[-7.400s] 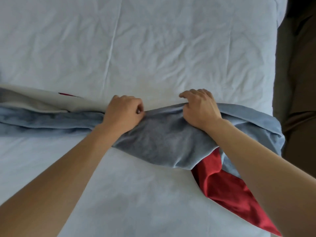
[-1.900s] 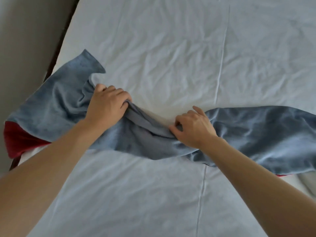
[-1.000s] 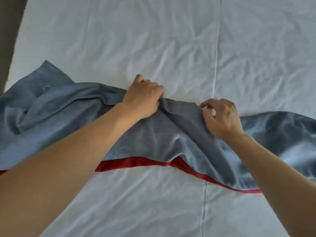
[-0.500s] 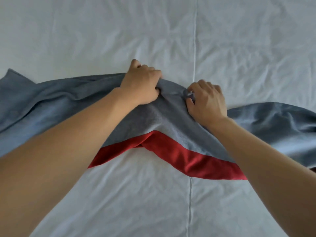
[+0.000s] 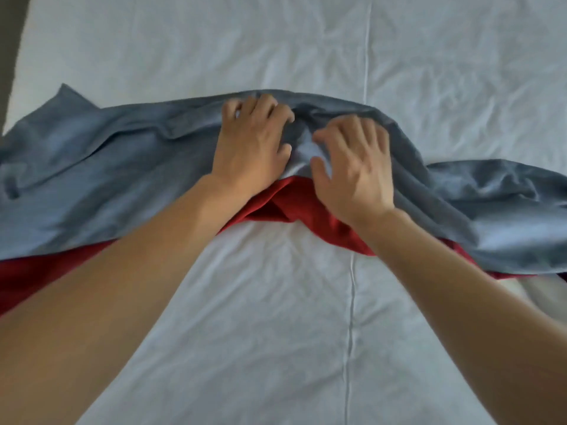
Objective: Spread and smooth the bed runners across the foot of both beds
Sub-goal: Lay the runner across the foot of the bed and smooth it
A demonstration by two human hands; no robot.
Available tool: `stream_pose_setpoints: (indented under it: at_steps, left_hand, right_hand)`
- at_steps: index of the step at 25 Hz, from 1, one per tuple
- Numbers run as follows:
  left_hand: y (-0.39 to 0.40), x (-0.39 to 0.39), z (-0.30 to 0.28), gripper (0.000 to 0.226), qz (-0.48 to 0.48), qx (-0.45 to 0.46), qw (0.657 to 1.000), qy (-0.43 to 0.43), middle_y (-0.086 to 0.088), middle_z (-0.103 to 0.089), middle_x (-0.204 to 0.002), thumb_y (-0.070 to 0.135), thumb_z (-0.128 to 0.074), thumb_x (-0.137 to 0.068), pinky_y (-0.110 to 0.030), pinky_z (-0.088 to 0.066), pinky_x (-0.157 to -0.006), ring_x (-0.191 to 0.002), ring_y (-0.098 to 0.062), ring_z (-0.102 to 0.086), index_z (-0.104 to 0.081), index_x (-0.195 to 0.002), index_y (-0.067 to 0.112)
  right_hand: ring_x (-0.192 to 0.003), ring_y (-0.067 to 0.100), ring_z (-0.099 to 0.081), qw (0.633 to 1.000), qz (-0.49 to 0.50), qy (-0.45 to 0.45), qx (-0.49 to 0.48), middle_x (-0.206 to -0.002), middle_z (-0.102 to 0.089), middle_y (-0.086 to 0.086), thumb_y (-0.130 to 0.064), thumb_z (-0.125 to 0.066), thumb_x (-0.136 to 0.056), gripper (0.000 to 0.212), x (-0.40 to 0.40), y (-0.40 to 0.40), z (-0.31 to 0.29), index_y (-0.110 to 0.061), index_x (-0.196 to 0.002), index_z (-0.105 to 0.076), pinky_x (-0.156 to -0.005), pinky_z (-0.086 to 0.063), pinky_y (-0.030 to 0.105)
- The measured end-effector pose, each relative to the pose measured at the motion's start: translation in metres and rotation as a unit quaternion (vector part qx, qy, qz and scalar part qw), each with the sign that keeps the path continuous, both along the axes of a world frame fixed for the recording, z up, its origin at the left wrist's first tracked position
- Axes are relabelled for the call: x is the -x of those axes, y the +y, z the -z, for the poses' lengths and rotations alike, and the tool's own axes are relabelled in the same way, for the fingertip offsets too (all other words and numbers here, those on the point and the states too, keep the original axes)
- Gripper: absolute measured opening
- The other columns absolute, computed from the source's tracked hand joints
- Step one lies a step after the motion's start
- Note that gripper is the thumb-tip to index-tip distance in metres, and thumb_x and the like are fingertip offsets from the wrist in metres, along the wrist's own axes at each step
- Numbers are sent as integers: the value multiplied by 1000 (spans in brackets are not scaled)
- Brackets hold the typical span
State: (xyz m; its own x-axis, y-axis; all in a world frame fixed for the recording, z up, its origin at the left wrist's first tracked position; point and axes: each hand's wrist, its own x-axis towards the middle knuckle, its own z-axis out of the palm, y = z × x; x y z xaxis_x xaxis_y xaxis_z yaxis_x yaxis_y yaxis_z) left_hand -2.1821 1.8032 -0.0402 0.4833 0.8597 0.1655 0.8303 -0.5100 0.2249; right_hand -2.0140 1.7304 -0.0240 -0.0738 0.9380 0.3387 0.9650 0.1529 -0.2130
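Nearest the camera, 2 bare forearms reach in from 7 and 5 o'clock over the white sheet (image 5: 264, 317) of the bed, which is creased and has a stitched seam (image 5: 351, 302) running from 6 o'clock toward 12, a little right of centre. Past the forearms, the bed runner (image 5: 101, 185) lies across the sheet from 9 o'clock to 3 o'clock, blue-grey on top with a red underside (image 5: 310, 207) that shows along its near edge, widest at 8 o'clock and folded up in a bunch at the middle. The runner is rumpled, humped toward 12 o'clock at its centre, with deep folds on both sides. The left hand (image 5: 251, 148) rests palm down on the runner at the centre, its fingers spread and bent at the tips, pressing into the cloth rather than closing round it. The right hand (image 5: 356, 167) lies just beside it toward 3 o'clock, also palm down, fingers apart and loosely bent on the fabric, the thumb lifted near a pale fold between the 2 hands; motion blur leaves it unclear whether any fingertip pinches the cloth. Farther off, toward 12 o'clock, the wrinkled sheet goes on to the frame's top edge, and at 10 o'clock a dark strip (image 5: 9, 56) borders the bed's side.
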Motion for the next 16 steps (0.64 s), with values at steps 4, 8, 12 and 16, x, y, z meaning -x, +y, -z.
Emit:
stream_pose_setpoints:
  at_steps: [4,8,12,16]
  left_hand:
    - [-93,77,-5,12,-18,10,1000,-15,1,-57,-91,27,-65,-82,-40,-30,-78,-88,-26,-55,-62,-92,21]
    - [-161,139,10,9,-31,38,998,47,4,-60,-87,21,-67,-82,-37,-29,-73,-82,-24,-55,-66,-91,21]
    - [-189,174,14,12,-84,34,992,86,3,-61,-85,15,-66,-79,-36,-28,-71,-78,-24,-53,-67,-91,20]
    - [-195,199,15,16,-133,3,983,125,1,-59,-89,16,-66,-81,-38,-29,-70,-79,-25,-51,-67,-97,18]
  right_hand:
    - [-72,30,-52,988,-137,59,28,-79,-60,5,-12,-63,-84,7,80,-78,10,-13,-86,-69,-64,-39,44]
    - [-73,30,-58,980,-165,27,105,-81,-65,4,-9,-63,-83,15,123,-112,33,-12,-94,-73,-66,-44,43]
    - [-74,31,-57,978,-163,7,133,-82,-64,6,-5,-64,-80,17,138,-113,38,-10,-94,-72,-66,-45,43]
    - [-84,31,-57,967,-180,-34,177,-92,-64,7,-5,-57,-86,23,142,-109,39,-11,-104,-70,-76,-46,44]
